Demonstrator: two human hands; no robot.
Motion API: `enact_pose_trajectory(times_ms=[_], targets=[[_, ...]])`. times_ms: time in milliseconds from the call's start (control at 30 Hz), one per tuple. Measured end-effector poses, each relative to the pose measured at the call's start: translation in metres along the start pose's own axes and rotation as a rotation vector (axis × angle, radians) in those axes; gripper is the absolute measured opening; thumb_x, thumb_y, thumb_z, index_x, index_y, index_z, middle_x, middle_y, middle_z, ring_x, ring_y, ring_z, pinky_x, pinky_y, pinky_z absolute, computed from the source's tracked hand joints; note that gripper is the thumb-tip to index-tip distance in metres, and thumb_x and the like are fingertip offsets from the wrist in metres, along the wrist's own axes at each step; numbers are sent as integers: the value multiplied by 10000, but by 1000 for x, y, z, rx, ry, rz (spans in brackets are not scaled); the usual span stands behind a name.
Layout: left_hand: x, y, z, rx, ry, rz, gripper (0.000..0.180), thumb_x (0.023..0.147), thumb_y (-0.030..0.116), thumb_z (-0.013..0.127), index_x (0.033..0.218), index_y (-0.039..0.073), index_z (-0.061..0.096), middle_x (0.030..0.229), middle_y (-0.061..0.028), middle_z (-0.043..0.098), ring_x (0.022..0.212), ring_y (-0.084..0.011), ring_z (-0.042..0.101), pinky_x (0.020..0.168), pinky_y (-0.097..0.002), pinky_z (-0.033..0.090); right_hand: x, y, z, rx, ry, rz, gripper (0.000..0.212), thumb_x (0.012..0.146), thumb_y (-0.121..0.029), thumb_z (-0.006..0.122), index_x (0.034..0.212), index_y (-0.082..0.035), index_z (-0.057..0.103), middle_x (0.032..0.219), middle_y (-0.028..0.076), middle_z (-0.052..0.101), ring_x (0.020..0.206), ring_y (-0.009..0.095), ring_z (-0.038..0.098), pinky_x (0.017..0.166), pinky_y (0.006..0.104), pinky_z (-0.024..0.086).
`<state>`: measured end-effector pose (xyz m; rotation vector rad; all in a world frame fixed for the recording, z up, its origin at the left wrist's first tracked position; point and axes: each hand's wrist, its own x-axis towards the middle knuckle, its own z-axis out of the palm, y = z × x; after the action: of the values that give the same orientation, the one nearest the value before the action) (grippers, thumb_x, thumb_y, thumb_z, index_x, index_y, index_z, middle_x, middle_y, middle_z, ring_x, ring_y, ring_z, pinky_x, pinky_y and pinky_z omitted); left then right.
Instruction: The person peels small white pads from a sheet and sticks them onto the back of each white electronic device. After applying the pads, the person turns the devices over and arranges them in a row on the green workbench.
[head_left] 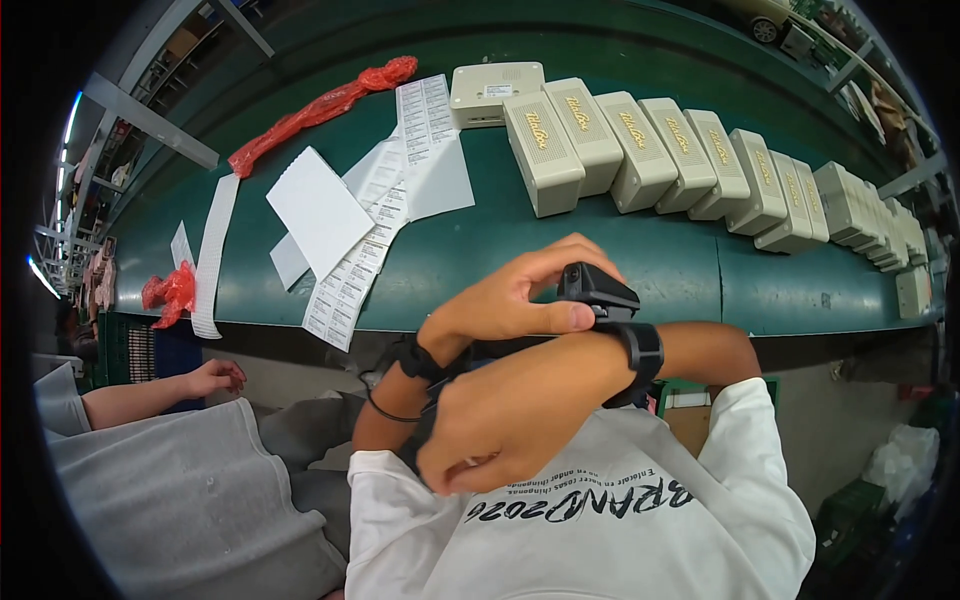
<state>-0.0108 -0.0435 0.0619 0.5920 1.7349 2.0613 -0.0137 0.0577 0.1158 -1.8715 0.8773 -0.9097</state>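
Left hand (520,300) raised over the near edge of the green worktop (640,260), thumb and fingers pinched on the black device (598,292) strapped to the right wrist. Right hand (500,420) hanging below it, grip loosely curled, holding nothing. Along the far edge, a row of beige boxes (660,150). Toward the left end, sheets of labels (370,210) and red plastic wrap (320,105). Another person's hand (215,378) off the near left corner.

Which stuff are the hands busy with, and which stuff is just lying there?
Busy with:
- left hand, pinching the black device
- right hand, whose wrist wears that device

Just lying there:
- beige boxes in a row
- white label sheets
- red plastic wraps
- green table underneath
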Motion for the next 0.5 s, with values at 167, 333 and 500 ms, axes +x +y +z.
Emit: enact_pose_trajectory(times_ms=[167, 333, 500], targets=[[6, -49, 17, -529, 93, 267, 638, 937, 319, 665, 1433, 1, 420, 1313, -152, 580, 1201, -272, 582, 1038, -407, 449, 9, -16, -19, 397, 255, -68, 125, 954, -109, 589, 999, -48, 688, 723, 71, 691, 570, 159, 643, 503, 285, 471], [-3, -49, 25, -682, 324, 234, 480, 977, 278, 632, 1346, 20, 467, 1254, -131, 598, 1118, -235, 626, 991, -401, 496, -20, -12, -60, -111, 1097, -145, 140, 889, -39, 653, 1017, -30, 707, 726, 36, 687, 547, 103, 628, 483, 214, 460], [-12, -20, 36, -624, 394, 98, 445, 1010, 242, 578, 1362, 11, 433, 1273, -148, 586, 1145, -252, 619, 986, -413, 514, -39, 34, -98, -1256, 1256, -233, 155, 831, -8, 691, 979, -45, 716, 653, 42, 648, 495, 107, 596, 445, 239, 433]])
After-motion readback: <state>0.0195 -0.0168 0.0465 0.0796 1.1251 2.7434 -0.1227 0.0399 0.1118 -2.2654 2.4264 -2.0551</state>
